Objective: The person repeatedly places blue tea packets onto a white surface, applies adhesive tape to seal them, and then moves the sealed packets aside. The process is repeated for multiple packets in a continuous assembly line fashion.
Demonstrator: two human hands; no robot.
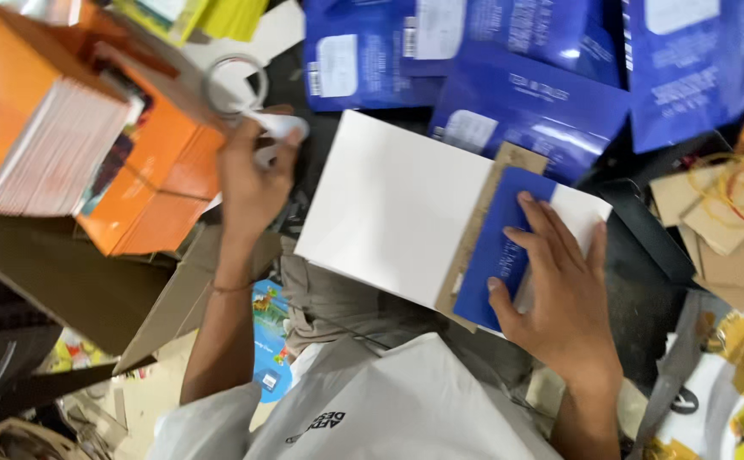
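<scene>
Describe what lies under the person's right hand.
The right hand presses a blue flap and a cardboard strip onto a white packet. Whatever is inside the packet is covered.

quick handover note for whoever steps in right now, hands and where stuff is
Left hand: pulling a strip off the clear tape roll.
Right hand: flat on the blue flap, pressing it down over the white package.
Done: flap folded over the cardboard strip.
Left: no tape on the flap yet.
Nearby: blue mailer bags above, orange book stacks at left.
</scene>
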